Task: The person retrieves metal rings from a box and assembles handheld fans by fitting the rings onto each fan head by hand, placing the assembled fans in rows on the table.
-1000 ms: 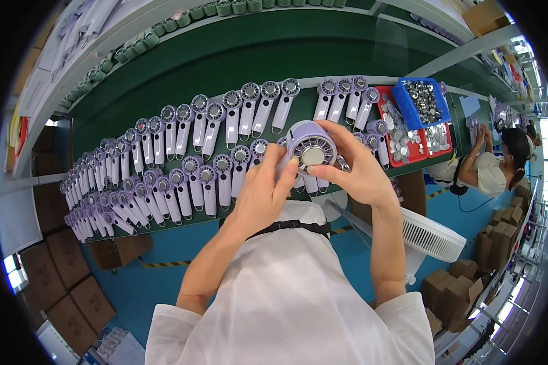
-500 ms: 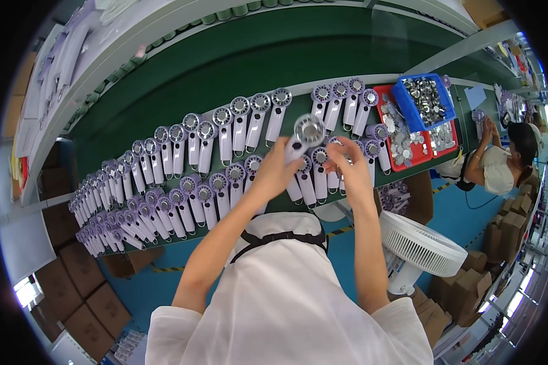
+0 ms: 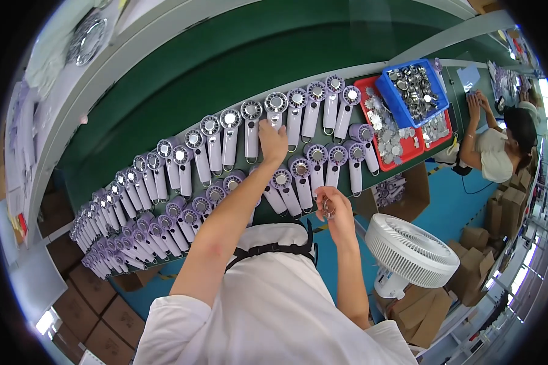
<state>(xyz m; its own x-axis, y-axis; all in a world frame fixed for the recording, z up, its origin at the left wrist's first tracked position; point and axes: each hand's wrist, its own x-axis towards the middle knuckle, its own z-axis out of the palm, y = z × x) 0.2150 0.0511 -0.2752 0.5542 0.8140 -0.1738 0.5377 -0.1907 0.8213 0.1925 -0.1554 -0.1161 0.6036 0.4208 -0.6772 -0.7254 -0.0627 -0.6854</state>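
Note:
My left hand [image 3: 273, 145] is closed round the handle of a lavender handheld fan [image 3: 276, 102] in the back row, its round silver head facing up. Near the table's front edge, my right hand [image 3: 341, 214] has its fingers curled round a small, shiny round metal part [image 3: 328, 207]; whether there are more in the palm I cannot tell. Closest to that hand lie front-row handheld fans, among them one with a darker, brownish centre [image 3: 300, 167]. Many similar fans stretch leftward in two rows.
A blue bin [image 3: 386, 97] of shiny metal caps rests on red trays [image 3: 380, 146] holding flat silver discs at the right. Below the table edge are a white standing fan [image 3: 412, 249] and a cardboard box [image 3: 417, 185]. Another person [image 3: 496, 146] works at the far right.
My left hand has carried the handheld fan from mid-air over the table to the back row, where it now lies. My right hand has drawn back toward me and lower.

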